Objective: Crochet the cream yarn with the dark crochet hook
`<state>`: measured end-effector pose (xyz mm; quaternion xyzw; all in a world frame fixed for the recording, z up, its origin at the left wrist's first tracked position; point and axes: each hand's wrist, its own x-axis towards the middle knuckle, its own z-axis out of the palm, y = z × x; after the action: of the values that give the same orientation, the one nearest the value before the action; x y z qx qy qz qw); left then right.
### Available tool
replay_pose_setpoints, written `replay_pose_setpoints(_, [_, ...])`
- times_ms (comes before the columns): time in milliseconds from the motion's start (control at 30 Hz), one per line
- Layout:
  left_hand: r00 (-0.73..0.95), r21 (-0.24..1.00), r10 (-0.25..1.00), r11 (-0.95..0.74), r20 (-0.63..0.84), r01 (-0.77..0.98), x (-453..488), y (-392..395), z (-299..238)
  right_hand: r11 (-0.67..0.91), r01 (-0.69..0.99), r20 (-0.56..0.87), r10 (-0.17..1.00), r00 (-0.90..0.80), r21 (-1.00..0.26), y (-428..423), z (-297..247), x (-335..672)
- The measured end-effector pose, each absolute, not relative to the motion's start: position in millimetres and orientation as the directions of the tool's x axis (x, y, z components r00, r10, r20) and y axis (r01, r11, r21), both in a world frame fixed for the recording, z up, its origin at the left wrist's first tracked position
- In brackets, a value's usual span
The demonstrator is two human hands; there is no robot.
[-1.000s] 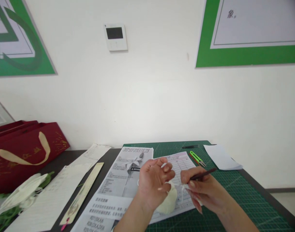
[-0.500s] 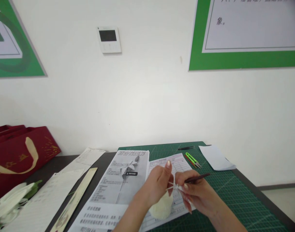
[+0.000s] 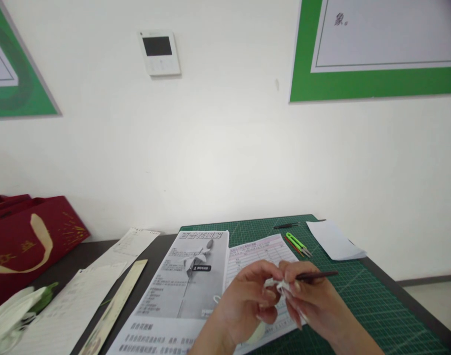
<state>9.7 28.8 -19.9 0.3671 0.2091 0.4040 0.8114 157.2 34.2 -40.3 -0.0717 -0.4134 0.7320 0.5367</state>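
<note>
My left hand (image 3: 249, 298) and my right hand (image 3: 311, 301) meet low in the middle of the view, above the printed sheets. Between their fingertips they pinch a small white folded piece (image 3: 281, 284). My right hand also grips a thin dark stick-like tool (image 3: 318, 276) that points right. A pale cream rounded piece (image 3: 255, 333) shows just below my left hand, mostly hidden. Both hands have their fingers curled together.
A green cutting mat (image 3: 373, 301) covers the table's right side, with green snips (image 3: 298, 243), a dark pen (image 3: 286, 226) and a white paper (image 3: 334, 240) at the back. Printed instruction sheets (image 3: 188, 276), a ruler (image 3: 114, 305), a red gift bag (image 3: 29, 236) and white-green petals (image 3: 11, 315) lie left.
My left hand has closed from spread fingers into a pinch against my right hand's fingertips. The cream piece has sunk under my left hand. The view has shifted slightly.
</note>
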Motion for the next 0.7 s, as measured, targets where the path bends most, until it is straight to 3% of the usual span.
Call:
replay_pose_setpoints(167, [0.619,0.840,0.780,0.394,-0.090,-0.373,-9.8,36.5,-15.9,-0.141,-0.729,0.373,0.786,-0.493,-0.669,30.3,-41.3,154.0])
replay_pose_setpoints(333, [0.802,0.905,0.588,0.391,-0.107,-0.166,-29.9,37.2,-10.2,-0.167,-0.744,0.334,0.815,-0.474,-0.647,33.5,-43.6,157.0])
replay_pose_setpoints(400, [0.789,0.892,0.612,0.386,-0.055,-0.237,-29.0,35.9,-11.3,-0.169,-0.744,0.317,0.828,-0.464,-0.647,34.8,-44.1,156.2])
replay_pose_setpoints(500, [0.669,0.807,0.742,0.377,0.030,-0.455,-16.2,35.2,-17.9,-0.171,-0.738,0.338,0.806,-0.486,-0.653,35.1,-44.5,154.5])
replay_pose_setpoints(700, [0.586,0.620,0.810,0.448,0.025,-0.645,15.2,29.8,-32.7,-0.105,-0.760,0.346,0.845,-0.408,-0.641,37.6,-46.0,159.0])
